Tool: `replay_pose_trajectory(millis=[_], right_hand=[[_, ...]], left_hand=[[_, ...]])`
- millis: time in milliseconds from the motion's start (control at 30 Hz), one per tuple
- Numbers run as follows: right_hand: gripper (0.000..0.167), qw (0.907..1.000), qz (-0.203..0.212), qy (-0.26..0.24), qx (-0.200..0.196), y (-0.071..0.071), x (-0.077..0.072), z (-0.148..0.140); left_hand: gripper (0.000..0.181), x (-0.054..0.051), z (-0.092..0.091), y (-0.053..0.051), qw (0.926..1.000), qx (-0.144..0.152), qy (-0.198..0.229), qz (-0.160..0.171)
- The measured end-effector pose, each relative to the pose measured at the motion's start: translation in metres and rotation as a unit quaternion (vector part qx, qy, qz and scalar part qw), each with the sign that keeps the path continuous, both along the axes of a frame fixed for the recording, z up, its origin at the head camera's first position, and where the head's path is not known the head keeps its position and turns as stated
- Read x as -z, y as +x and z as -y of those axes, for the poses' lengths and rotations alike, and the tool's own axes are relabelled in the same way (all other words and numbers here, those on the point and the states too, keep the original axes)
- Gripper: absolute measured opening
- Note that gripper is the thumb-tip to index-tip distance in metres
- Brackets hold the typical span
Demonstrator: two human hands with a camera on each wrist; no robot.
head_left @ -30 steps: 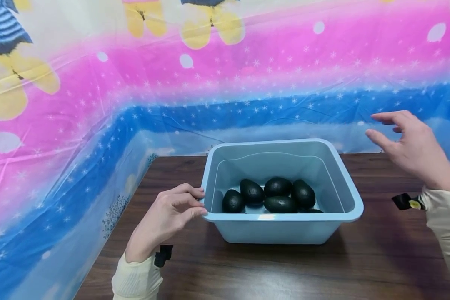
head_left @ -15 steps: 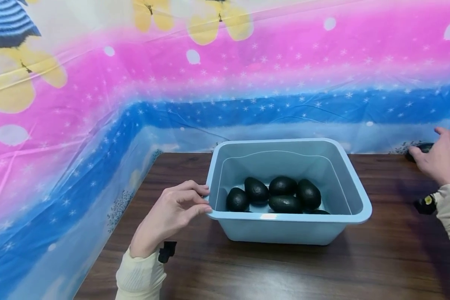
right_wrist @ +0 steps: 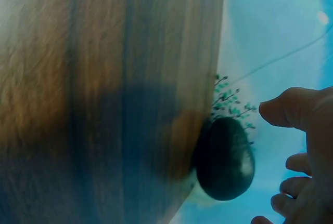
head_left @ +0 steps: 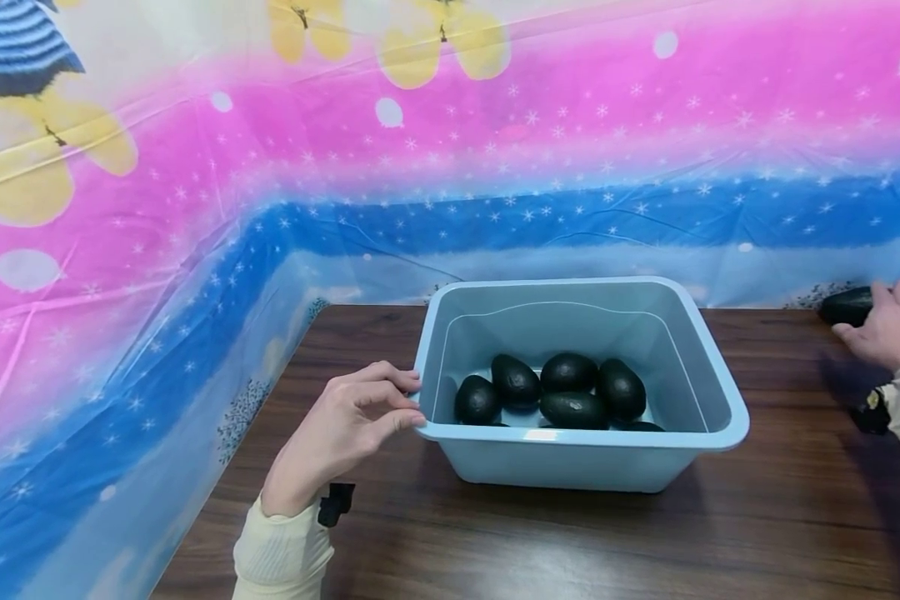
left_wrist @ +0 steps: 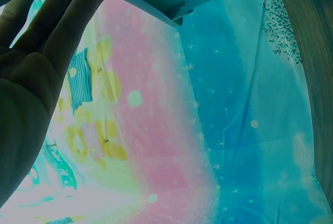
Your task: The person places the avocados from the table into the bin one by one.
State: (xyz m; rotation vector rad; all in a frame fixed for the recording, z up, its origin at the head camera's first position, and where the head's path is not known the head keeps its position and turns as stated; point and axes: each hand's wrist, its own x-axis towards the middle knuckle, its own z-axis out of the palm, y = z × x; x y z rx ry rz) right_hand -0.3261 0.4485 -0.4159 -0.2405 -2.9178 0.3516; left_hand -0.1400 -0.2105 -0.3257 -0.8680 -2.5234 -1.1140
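Note:
At its left rim, my left hand pinches a light blue plastic tub between thumb and fingertips. In the left wrist view, that hand's fingers reach up to the tub's rim. Several dark avocados lie on the tub's floor, some partly hidden by its front wall. Another avocado lies at the back right edge of the table. Just right of it is my right hand. From the right wrist, a gap shows between this avocado and the thumb, with the other fingers loosely bent.
The tub stands on a dark brown wooden table. A printed pink and blue cloth hangs along the table's back and left sides. Black wrist devices sit at both cream sleeves.
My right hand has moved right and down from above the table to the far avocado, which now shows more. My left hand stays at the tub's rim. The head view has shifted slightly.

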Motion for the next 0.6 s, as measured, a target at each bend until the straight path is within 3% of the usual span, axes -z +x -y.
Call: replay_pose_trajectory(millis=[233, 400, 600], right_hand=[[0.076, 0.9986, 0.04, -0.015, 0.033, 0.001, 0.013, -0.007], [0.075, 0.9973, 0.023, -0.057, 0.04, 0.001, 0.015, -0.005], [0.077, 0.9997, 0.015, 0.019, -0.001, -0.005, 0.021, -0.013]], left_hand=[[0.011, -0.001, -0.001, -0.001, 1.0, 0.004, -0.003, 0.0], [0.011, -0.002, 0.0, 0.0, 1.0, 0.0, -0.003, 0.005], [0.011, -0.001, 0.0, 0.0, 1.0, 0.0, 0.002, 0.0]])
